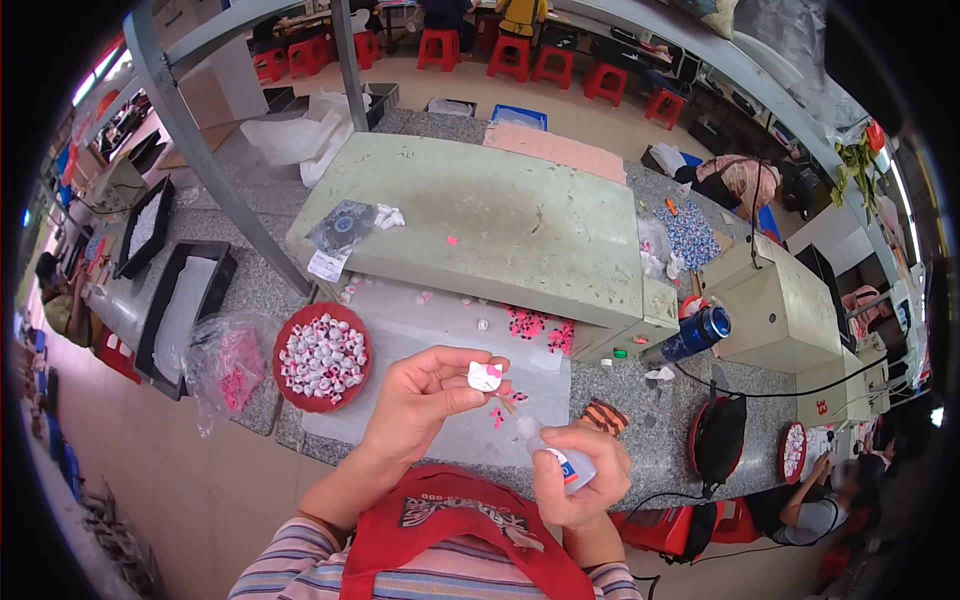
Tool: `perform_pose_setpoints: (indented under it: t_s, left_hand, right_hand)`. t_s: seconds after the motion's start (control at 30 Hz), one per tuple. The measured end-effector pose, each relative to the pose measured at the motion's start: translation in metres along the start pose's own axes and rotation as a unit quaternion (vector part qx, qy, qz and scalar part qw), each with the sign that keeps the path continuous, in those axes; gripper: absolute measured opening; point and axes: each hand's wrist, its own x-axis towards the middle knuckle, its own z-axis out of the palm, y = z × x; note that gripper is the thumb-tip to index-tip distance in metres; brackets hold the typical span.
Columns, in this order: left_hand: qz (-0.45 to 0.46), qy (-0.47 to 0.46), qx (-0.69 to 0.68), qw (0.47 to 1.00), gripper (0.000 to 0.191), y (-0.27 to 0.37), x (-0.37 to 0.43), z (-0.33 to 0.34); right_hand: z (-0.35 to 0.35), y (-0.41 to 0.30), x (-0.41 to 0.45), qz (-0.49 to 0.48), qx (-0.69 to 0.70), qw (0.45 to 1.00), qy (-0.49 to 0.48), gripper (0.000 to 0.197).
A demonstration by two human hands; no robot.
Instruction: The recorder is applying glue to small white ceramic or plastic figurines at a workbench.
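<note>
My left hand pinches a small white cat-head piece with a pink bow between thumb and fingers. In my right hand is a squeeze bottle of clear plastic, its thin nozzle tilted up towards the piece; whether the tip touches it I cannot tell. Beneath my hands, white sheeting covers part of the stone worktop, with small pink bow pieces lying on it. A red bowl full of white cat-head pieces stands left of my left hand.
Ahead stands a pale green metal machine, more pink pieces under its edge. Left are a plastic bag of pink pieces and a black tray. A blue bottle and striped cloth lie right. Another person sits far right.
</note>
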Motion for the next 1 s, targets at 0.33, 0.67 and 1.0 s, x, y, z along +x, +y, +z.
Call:
perform_pose_setpoints:
  t_s: [0.33, 0.67, 1.0]
  left_hand:
    - [0.012, 0.001, 0.01, 1.0, 0.032, 0.001, -0.001, -0.003]
    - [-0.008, 0.009, 0.038, 0.999, 0.033, -0.006, 0.007, -0.005]
    - [-0.029, 0.046, 0.049, 0.997, 0.033, -0.033, 0.021, -0.015]
  right_hand:
    - [-0.002, -0.001, 0.002, -0.024, -0.039, 0.999, 0.011, 0.021]
    - [-0.003, 0.008, -0.005, 0.104, -0.019, 0.994, 0.02, 0.019]
    - [0.025, 0.211, -0.164, 0.629, 0.087, 0.772, -0.013, 0.016]
